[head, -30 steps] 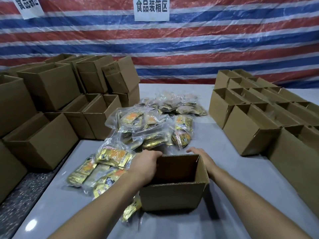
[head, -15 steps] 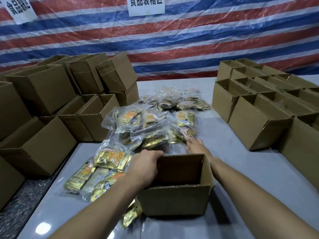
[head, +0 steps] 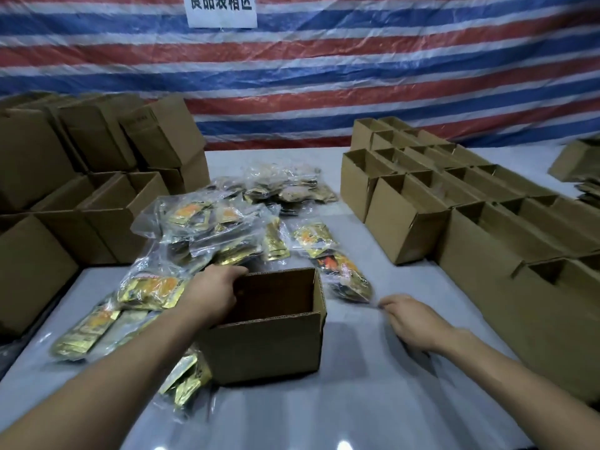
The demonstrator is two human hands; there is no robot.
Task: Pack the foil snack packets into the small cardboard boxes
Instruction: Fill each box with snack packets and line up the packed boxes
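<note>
Centrally, the cardboard box (head: 269, 345) is gripped at its left wall by the left hand (head: 211, 290); just right of it, the clear edge of a foil packet bag (head: 347, 280) is pinched by the right hand (head: 412, 323), fingers curled.

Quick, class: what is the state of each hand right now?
Left hand: grips the left wall of the open box.
Right hand: pinches the clear edge of a snack bag.

Left forearm (head: 130, 362) and right forearm (head: 506, 368) are both bare.
</note>
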